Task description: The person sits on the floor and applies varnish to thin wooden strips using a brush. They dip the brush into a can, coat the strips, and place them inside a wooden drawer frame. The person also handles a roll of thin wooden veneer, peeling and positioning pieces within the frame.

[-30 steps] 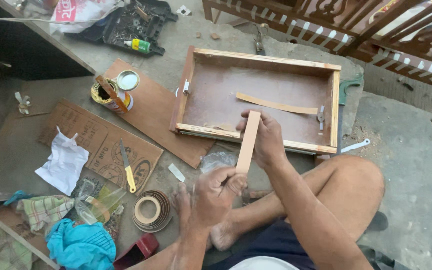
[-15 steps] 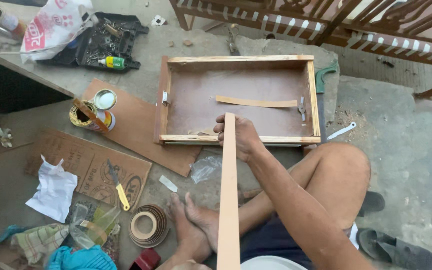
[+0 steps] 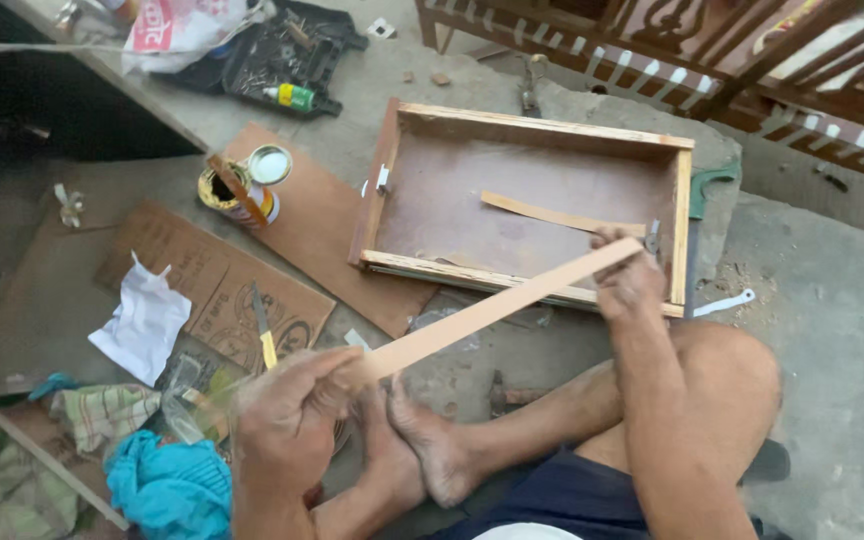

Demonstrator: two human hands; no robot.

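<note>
Concrete floor (image 3: pixel 832 330) lies bare right of the wooden tray (image 3: pixel 537 205). Thin wood strip (image 3: pixel 497 305) runs diagonally, low-left to upper-right, over the tray's near edge. Left hand (image 3: pixel 287 415) and right hand (image 3: pixel 627 280) fingers pinch its ends.

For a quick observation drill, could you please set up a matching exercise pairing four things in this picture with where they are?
Things:
1. long strip
2. short strip
3. tin
4. blue cloth

Places:
A. inside the wooden tray
B. on the brown board, left of the tray
C. held between left hand and right hand
D. near the bottom left corner

Pairs: 1-C, 2-A, 3-B, 4-D
</note>
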